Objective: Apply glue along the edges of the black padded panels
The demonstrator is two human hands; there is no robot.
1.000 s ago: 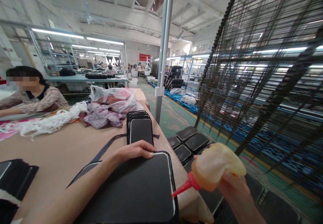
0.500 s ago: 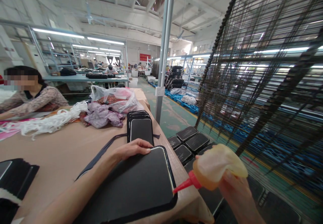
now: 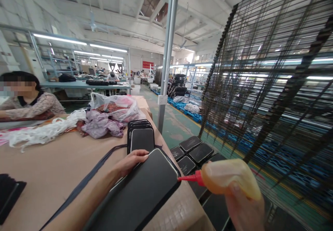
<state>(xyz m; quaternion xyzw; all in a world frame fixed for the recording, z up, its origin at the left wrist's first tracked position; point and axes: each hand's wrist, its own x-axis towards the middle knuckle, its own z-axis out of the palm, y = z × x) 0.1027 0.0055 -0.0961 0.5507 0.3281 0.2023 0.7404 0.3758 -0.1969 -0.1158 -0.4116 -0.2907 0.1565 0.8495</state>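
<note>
My left hand [image 3: 129,162] lies flat with its fingers stretched on the far left corner of a black rounded panel [image 3: 145,189], which rests at an angle on the brown table [image 3: 59,168]. My right hand [image 3: 244,208] grips a soft amber glue bottle [image 3: 229,179]. Its red nozzle [image 3: 187,178] points left and touches the panel's right edge. A stack of similar black panels [image 3: 141,137] stands just beyond my left hand.
A dark strap [image 3: 85,179] runs across the table. Purple cloth [image 3: 101,125], a plastic bag [image 3: 117,106] and white strips [image 3: 39,132] lie further back, near a seated person [image 3: 28,99]. A wire drying rack [image 3: 273,85] leans at right, above black panels [image 3: 195,149] on the floor. A pole [image 3: 166,57] rises behind.
The panel has turned under my left hand, so that its corner now points away. The glue bottle has levelled out, and its nozzle has moved up along the panel's right edge.
</note>
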